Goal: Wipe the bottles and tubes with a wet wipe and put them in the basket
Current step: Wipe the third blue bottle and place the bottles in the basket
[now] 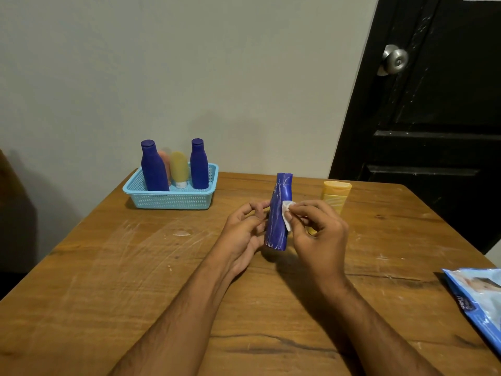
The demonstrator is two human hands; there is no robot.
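Wipe (287, 217) in right hand (317, 234) rubs unlabelled blue bottle (279, 213).

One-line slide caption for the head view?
Left hand holds a blue bottle while right hand wipes it with a wet wipe; basket behind.

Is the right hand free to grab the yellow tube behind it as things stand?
Probably not yet: the right hand pinches the wet wipe against the blue bottle. The yellow tube stands just beyond it on the table, nothing between.
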